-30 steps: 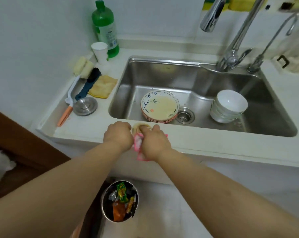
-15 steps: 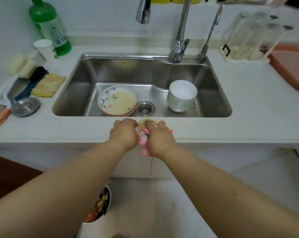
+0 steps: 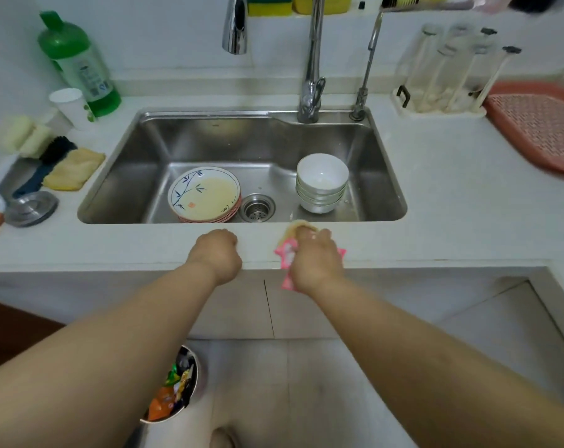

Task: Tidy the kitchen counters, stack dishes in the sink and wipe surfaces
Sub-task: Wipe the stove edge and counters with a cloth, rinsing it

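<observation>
hands parted: right hand [image 3: 316, 260] grips cloth [image 3: 287, 253] (left hand [image 3: 217, 255] fisted, fingers curled empty).

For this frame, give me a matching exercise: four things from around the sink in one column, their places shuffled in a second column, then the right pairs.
Things:
1. plates
2. bowls
3. green bottle
4. cloth

Places:
A. on the counter's back left corner, by the wall
B. in the sink, right of the drain
C. under the right hand on the counter's front edge
D. in the sink, left of the drain

Pairs: 1-D, 2-B, 3-A, 4-C
</observation>
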The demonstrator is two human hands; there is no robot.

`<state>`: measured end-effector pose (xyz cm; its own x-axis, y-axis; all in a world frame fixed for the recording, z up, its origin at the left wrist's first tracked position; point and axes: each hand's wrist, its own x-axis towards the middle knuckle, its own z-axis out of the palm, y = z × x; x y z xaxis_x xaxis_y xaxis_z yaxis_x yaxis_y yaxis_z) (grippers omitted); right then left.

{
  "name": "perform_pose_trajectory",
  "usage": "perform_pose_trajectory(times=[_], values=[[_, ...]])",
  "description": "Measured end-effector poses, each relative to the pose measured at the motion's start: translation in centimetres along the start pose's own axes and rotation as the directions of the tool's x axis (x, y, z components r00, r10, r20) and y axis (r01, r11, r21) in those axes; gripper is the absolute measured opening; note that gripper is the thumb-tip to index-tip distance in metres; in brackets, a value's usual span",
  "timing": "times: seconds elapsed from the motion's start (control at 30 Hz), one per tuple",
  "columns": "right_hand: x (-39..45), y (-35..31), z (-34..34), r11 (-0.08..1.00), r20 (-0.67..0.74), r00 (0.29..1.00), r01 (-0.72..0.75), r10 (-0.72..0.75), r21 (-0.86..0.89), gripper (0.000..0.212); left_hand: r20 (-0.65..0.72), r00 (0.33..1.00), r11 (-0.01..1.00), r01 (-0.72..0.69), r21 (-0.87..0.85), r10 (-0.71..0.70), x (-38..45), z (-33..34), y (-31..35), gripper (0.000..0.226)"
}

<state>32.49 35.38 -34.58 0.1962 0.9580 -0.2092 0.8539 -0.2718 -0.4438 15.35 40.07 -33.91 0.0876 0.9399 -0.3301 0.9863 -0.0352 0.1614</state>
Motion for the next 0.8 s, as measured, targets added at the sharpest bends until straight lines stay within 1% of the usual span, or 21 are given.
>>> perform_pose_trajectory(times=[0.07, 0.13, 0.2, 0.27, 0.3, 0.37, 0.4, 0.43, 0.5, 0.53, 0.6, 0.67, 0.73, 0.8], values=[[-0.7, -1.7, 1.1, 0.989, 0.068, 0.988, 0.139, -0.135, -0.046, 0.056, 0.03, 0.999, 0.998, -0.019, 0.06, 0.017, 0.1, -0.8, 0.3, 0.034], [0.1, -0.6, -0.2, 0.984, 0.123, 0.98, 0.167, -0.158, -0.067, 0.062, 0.049, 0.999, 0.998, -0.006, 0.067, 0.002, 0.5, -1.6, 0.1, 0.037], [0.7, 2.4, -2.3, 0.988, 0.17, 0.982, 0.102, -0.081, -0.119, 0.072, 0.025, 0.999, 0.999, 0.031, 0.04, -0.032, 1.0, -2.1, 0.3, 0.037], [1.0, 5.1, -4.2, 0.989, 0.149, 0.988, -0.026, 0.048, -0.143, 0.075, -0.013, 0.999, 0.999, 0.036, 0.004, -0.036, 1.7, -2.2, 0.8, 0.035], [1.0, 5.7, -4.7, 0.987, 0.125, 0.988, -0.077, 0.096, -0.144, 0.072, -0.021, 1.0, 1.0, 0.01, -0.006, -0.01, 2.1, -2.2, 1.1, 0.035], [0.8, 4.8, -4.5, 0.988, 0.067, 0.989, -0.126, 0.132, -0.088, 0.055, -0.028, 0.999, 0.999, -0.043, -0.011, 0.043, 2.9, -2.3, 1.9, 0.034], [0.7, 3.5, -3.8, 0.992, 0.055, 0.992, -0.111, 0.114, -0.051, 0.048, -0.031, 0.997, 0.997, -0.072, -0.005, 0.072, 3.3, -2.4, 2.2, 0.034], [0.7, 1.8, -2.8, 0.997, 0.057, 0.996, -0.071, 0.072, -0.014, 0.046, -0.034, 0.995, 0.996, -0.093, 0.001, 0.093, 3.7, -2.5, 2.4, 0.033], [0.8, -1.4, -0.5, 0.999, 0.094, 0.995, 0.037, -0.039, 0.025, 0.049, -0.039, 0.993, 0.993, -0.114, 0.001, 0.114, 4.7, -2.7, 2.4, 0.031], [0.7, -2.4, 0.4, 0.998, 0.111, 0.992, 0.065, -0.067, 0.025, 0.051, -0.037, 0.992, 0.993, -0.119, 0.0, 0.119, 5.0, -2.7, 2.3, 0.03], [1.1, -2.2, 0.6, 0.999, 0.125, 0.991, 0.052, -0.054, 0.012, 0.056, -0.031, 0.989, 0.989, -0.144, 0.024, 0.145, 5.7, -3.0, 2.6, 0.028], [1.0, 0.6, -1.2, 0.999, 0.115, 0.993, -0.015, 0.02, -0.044, 0.062, -0.019, 0.988, 0.988, -0.153, 0.022, 0.153, 6.0, -3.2, 3.1, 0.029], [0.6, 5.1, -4.1, 0.982, 0.063, 0.984, -0.158, 0.165, -0.1, 0.062, 0.015, 0.983, 0.983, -0.182, -0.015, 0.182, 5.8, -3.0, 4.3, 0.034], [0.1, 9.1, -7.2, 0.939, -0.023, 0.944, -0.33, 0.329, -0.093, 0.057, 0.053, 0.969, 0.969, -0.237, -0.075, 0.241, 5.0, -2.5, 5.6, 0.04]])
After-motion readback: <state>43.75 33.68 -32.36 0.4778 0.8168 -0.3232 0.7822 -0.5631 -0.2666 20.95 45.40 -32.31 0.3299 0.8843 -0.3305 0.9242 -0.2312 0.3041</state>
